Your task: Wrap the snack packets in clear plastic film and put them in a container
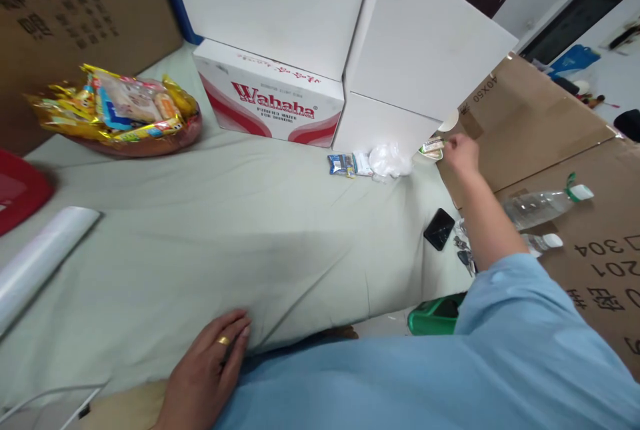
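My right hand [461, 152] reaches far out to the right edge of the cloth-covered table [240, 217] and pinches a small green-and-white snack packet [433, 147]. Just left of it lie a crumpled white plastic bag [390, 160] and a blue snack packet [343, 165]. My left hand [210, 367], with a gold ring on one finger, rests flat on the table's near edge, fingers spread, holding nothing.
A red basket of snack packets [120, 113] sits at the back left. White Wahaha boxes [273, 97] line the back. A black phone [439, 229], keys [464, 253], two plastic bottles [543, 207] and brown cardboard boxes [530, 123] are at the right. A plastic roll [40, 260] lies at left.
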`<state>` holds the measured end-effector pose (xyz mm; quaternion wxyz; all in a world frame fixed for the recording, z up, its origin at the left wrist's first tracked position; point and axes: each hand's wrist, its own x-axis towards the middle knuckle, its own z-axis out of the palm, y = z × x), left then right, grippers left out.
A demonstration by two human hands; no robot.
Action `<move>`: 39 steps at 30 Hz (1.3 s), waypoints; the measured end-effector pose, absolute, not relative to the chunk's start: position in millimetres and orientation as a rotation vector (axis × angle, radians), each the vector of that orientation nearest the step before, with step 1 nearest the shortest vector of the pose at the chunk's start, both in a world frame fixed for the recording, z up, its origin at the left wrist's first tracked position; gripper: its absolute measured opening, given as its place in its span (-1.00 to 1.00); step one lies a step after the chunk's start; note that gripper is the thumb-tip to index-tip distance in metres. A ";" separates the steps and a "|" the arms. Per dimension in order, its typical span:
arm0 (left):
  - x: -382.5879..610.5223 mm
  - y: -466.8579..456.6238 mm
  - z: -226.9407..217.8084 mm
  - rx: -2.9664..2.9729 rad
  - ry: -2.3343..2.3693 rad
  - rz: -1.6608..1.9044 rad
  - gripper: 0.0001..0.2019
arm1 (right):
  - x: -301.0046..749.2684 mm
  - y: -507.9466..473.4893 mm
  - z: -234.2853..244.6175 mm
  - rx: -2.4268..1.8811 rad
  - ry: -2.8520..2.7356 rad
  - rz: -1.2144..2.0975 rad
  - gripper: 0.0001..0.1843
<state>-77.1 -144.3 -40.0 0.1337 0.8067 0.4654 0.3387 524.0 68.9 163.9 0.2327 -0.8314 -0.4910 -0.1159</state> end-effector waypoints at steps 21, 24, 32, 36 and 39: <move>-94.3 117.2 0.7 1.866 2.024 1.339 -0.44 | 387.0 -211.4 -52.8 -1.853 -1.869 -0.315 -0.71; -105.2 159.7 1.4 1.882 1.957 1.351 -0.43 | 385.7 -209.9 -52.4 -1.832 -1.864 -0.356 -0.73; -118.7 178.9 7.9 2.065 2.015 1.031 -0.40 | 385.5 -212.4 -53.8 -1.840 -1.843 -0.385 -0.72; -95.0 127.3 -1.9 2.177 2.014 0.959 -0.66 | 384.3 -212.7 -53.1 -1.857 -1.830 -0.365 -0.73; -68.1 77.0 -13.2 2.433 1.874 0.985 -0.74 | 383.0 -212.6 -51.4 -1.873 -1.815 -0.355 -0.73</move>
